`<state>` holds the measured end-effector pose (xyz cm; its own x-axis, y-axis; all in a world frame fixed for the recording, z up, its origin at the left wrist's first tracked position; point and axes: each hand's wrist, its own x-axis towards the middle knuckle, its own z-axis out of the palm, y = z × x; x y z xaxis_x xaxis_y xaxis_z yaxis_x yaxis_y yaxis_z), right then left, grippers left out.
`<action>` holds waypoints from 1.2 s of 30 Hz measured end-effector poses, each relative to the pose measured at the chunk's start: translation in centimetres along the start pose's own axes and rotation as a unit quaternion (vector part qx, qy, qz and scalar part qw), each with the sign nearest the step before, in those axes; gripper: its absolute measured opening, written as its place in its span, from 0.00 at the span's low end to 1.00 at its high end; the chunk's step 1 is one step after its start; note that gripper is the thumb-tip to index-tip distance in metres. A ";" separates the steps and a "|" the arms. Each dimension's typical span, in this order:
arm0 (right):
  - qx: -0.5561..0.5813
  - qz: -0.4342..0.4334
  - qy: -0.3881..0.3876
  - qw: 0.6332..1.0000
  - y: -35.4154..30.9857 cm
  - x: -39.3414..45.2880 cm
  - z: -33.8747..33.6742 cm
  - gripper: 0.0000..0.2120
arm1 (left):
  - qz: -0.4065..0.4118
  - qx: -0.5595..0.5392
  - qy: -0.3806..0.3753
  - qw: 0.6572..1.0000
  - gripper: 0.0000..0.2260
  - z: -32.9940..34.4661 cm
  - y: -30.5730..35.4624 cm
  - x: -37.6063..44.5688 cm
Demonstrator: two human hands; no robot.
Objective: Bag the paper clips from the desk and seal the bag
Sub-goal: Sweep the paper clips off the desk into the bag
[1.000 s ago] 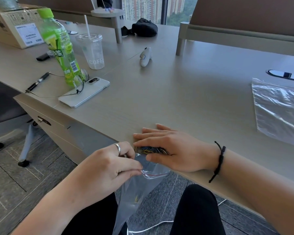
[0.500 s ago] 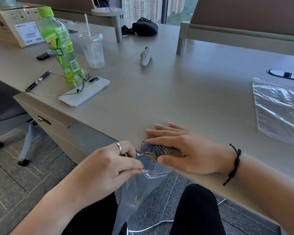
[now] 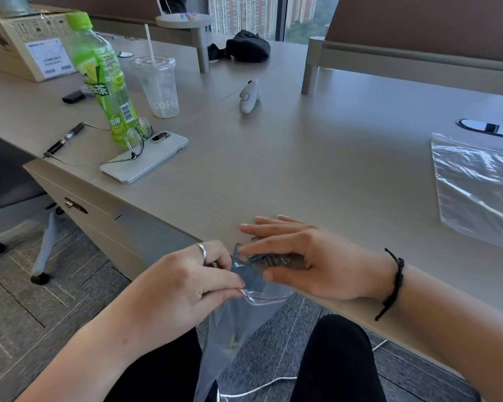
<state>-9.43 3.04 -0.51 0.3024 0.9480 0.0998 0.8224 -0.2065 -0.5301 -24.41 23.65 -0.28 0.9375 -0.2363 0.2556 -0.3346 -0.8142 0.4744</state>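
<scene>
At the near table edge: both hands meet over the mouth of a clear bag.
Left hand (image 3: 183,282): fingers (image 3: 224,281) clenched in a pinch on the rim of the bag, holding the mouth up against the table edge; a ring sits on one finger.
Right hand (image 3: 308,262): fingers (image 3: 262,227) stretched flat and loose, palm down, covering a small heap of paper clips (image 3: 273,260) at the very edge of the table; it presses on them and does not grip.
Paper clips: just beside the bag's mouth, partly under the palm; a few more show dimly low inside the bag.
Bag (image 3: 238,323): hangs from the pinch below the table (image 3: 317,158) edge, between the person's knees, its mouth unsealed, a red line along the rim.
Wrist: a black cord bracelet (image 3: 394,282) on the right arm.
Far right: a second clear bag (image 3: 476,187) lies flat on the table, well apart.
Far left: phone (image 3: 145,158), glasses (image 3: 137,140), green bottle (image 3: 105,79), plastic cup (image 3: 159,85), pen (image 3: 64,139), cardboard box (image 3: 24,44).
Middle of table: a small white device (image 3: 249,95).
</scene>
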 end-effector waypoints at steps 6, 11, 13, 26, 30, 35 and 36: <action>-0.051 0.036 -0.013 0.998 0.0 0.9 0.0 0.27 | 0.001 0.001 -0.002 1.000 0.08 0.1 0.0 0.1; -0.067 0.012 -0.029 0.997 -0.4 1.3 0.3 0.21 | 0.003 0.000 -0.001 1.000 0.09 -0.1 0.2 0.2; -0.047 0.005 -0.033 0.998 -0.4 1.0 0.2 0.19 | 0.002 -0.002 0.001 1.000 0.09 0.0 0.2 0.2; 0.018 0.073 -0.021 0.997 0.8 -0.4 -1.1 0.20 | 0.009 0.000 -0.001 1.000 0.08 0.3 0.3 0.3; 0.004 0.094 -0.010 0.996 1.5 -1.1 -1.5 0.22 | 0.008 0.003 0.003 1.000 0.09 0.2 0.3 0.3; -0.119 0.085 -0.071 0.987 1.3 -1.9 -1.4 0.37 | 0.007 -0.010 -0.001 1.000 0.08 0.5 0.4 0.3; -0.123 0.079 -0.081 0.986 0.7 -1.8 -1.3 0.40 | 0.007 -0.007 -0.003 1.000 0.07 0.6 0.4 0.3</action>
<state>-8.76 0.82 -0.01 0.3708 0.9216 -0.1146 0.8693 -0.3878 -0.3066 -24.20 22.93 -0.50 0.9329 -0.2510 0.2582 -0.3497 -0.8029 0.4828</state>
